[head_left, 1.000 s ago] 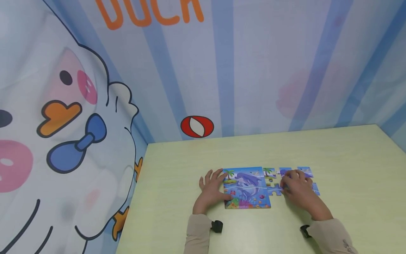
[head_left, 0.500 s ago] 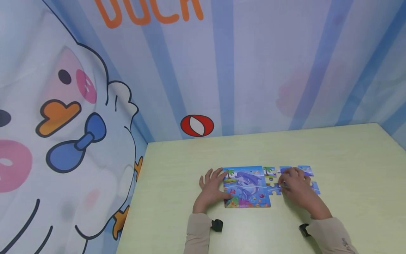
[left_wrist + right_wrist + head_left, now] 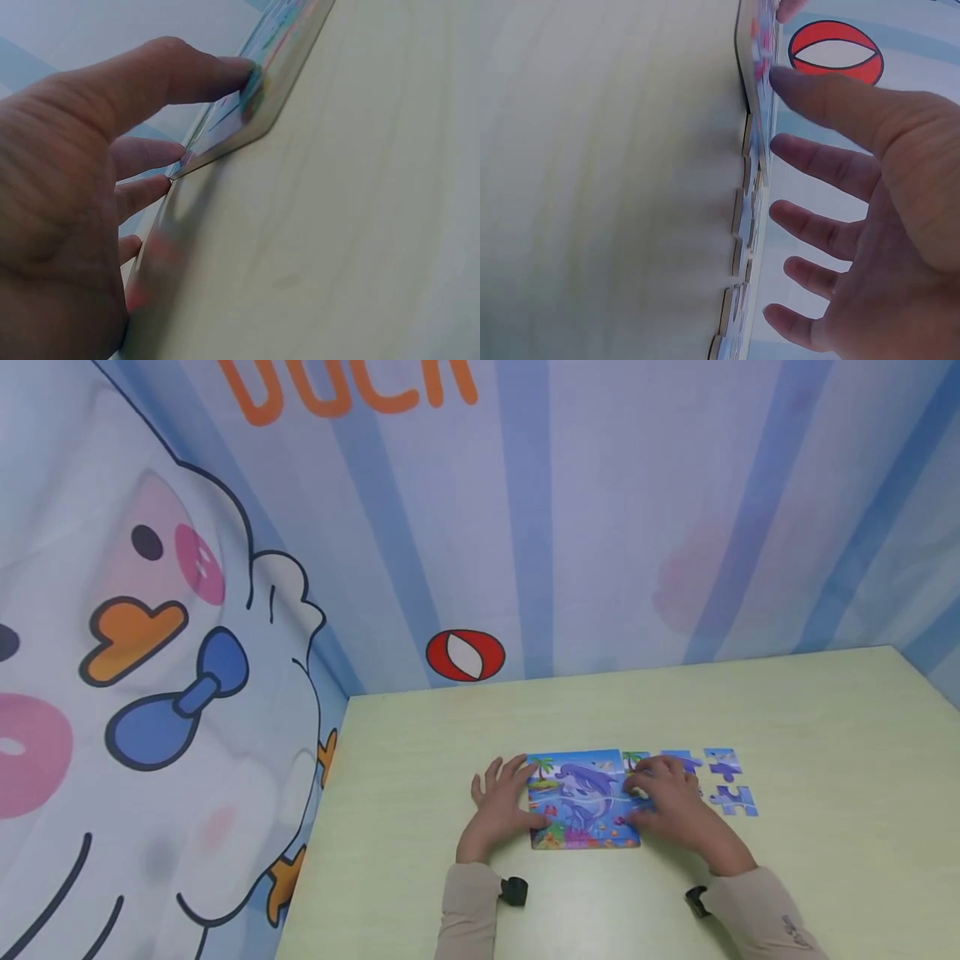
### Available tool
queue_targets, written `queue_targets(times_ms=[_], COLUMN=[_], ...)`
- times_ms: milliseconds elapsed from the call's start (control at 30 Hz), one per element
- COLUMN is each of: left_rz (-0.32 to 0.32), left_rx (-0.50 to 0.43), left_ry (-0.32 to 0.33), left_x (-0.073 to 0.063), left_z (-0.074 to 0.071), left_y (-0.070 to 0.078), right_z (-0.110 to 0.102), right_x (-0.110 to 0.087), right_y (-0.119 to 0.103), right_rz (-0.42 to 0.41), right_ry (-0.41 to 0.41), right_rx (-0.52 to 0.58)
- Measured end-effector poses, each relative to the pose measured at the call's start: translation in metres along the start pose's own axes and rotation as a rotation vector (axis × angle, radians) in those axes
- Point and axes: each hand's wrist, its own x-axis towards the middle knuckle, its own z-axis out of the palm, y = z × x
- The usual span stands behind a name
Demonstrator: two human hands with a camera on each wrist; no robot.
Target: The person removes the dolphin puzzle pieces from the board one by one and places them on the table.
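A square dolphin picture board (image 3: pixel 583 827) lies flat on the table. My left hand (image 3: pixel 495 806) rests at its left edge with fingers spread, and in the left wrist view the thumb (image 3: pixel 225 79) touches the board's top near a corner. My right hand (image 3: pixel 682 810) is at the board's right edge, its thumb (image 3: pixel 810 90) and fingers spread and apparently holding nothing. Jigsaw pieces (image 3: pixel 723 762) with matching sea art lie in two rows to the board's right. The right hand covers some of them. In the right wrist view, the board's edge overlaps the nearest pieces (image 3: pixel 740 210).
The pale wooden table (image 3: pixel 420 760) extends around the board and pieces. A striped blue cloth wall (image 3: pixel 600 527) stands behind it, and a printed duck panel (image 3: pixel 187 827) is at the left. Both sleeves carry a black wrist strap (image 3: pixel 513 892).
My right hand has moved left from the middle pieces to the board's right edge, uncovering the right-hand pieces. The left hand has stayed in place at the board's left edge.
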Motion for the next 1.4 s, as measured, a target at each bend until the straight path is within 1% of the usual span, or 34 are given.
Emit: queue_targets(times_ms=[267,400,567,767,867,967,1067,1167,1400], left_rz=[0.003,-0.003,-0.007,0.001,-0.004,-0.020,-0.038,-0.051,-0.068], left_rx=[0.000,0.003,0.003,-0.003,0.009,0.040,0.072,0.085,0.070], left_ry=[-0.001,-0.006,-0.002,0.003,0.010,0.015,0.016,0.019,0.030], left_x=[0.001,0.001,-0.001,-0.001,0.000,0.001,0.003,0.003,0.004], left_z=[0.000,0.000,0.001,0.000,0.000,0.002,0.004,0.004,0.005], left_y=[0.000,0.000,-0.001,0.000,0.002,0.004,0.006,0.008,0.010], right_z=[0.000,0.000,0.000,0.000,0.000,0.001,0.002,0.002,-0.001], right_x=[-0.001,-0.001,0.000,0.000,0.000,0.002,0.003,0.004,0.006], right_y=[-0.005,-0.006,-0.005,-0.003,-0.002,-0.001,0.000,0.000,-0.002], right_rz=[0.004,0.003,-0.008,0.000,0.009,0.009,-0.005,-0.032,-0.096], right_ry=[-0.064,-0.076,-0.072,-0.086,-0.094,-0.096,-0.095,-0.096,-0.091], right_rx=[-0.007,0.003,0.003,0.026,0.037,0.037,0.035,0.027,0.001])
